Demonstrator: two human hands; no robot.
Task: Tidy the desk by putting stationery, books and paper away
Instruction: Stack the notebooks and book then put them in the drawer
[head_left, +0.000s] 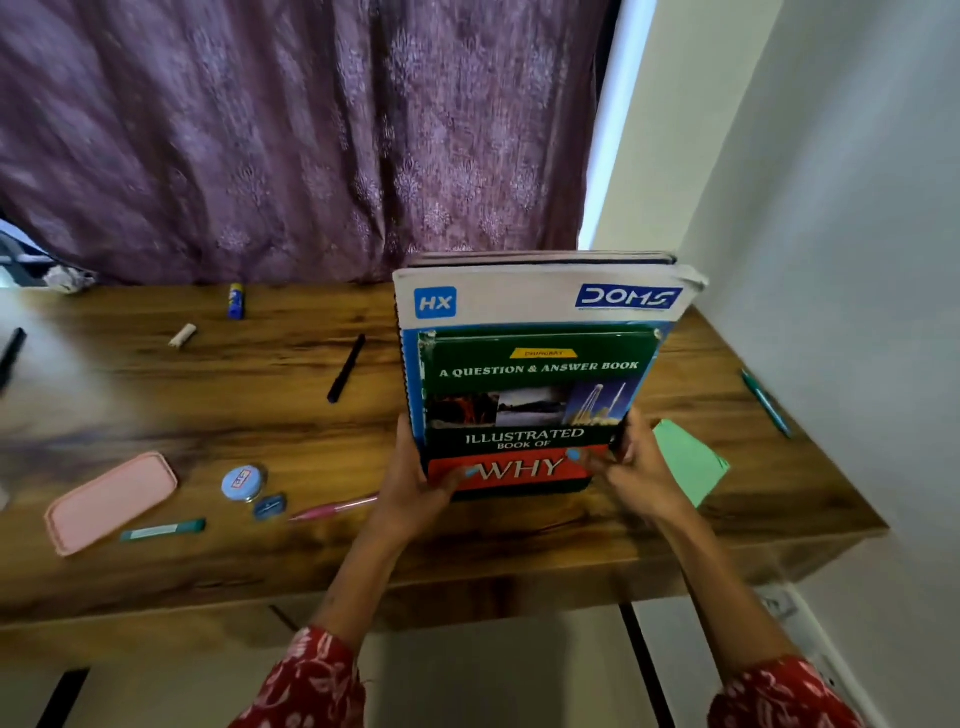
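A stack of books (540, 306) stands tilted up off the wooden desk (260, 395). A green and red "Illustrated Book of Why" (535, 395) is in front, a larger white and blue spiral notebook behind it. My left hand (415, 483) grips the stack's lower left edge. My right hand (631, 467) grips its lower right edge. Loose on the desk lie a pink pencil case (111, 501), a teal pen (163, 530), a pink pen (337, 508), a black pen (346, 368) and a glue stick (235, 300).
A round tin (242, 482) and a blue sharpener (270, 506) sit left of my hands. Green paper (691, 462) lies right of the stack, a teal pen (766, 402) near the right wall. A white cap (183, 335) and crumpled paper (67, 278) lie far left. A purple curtain hangs behind.
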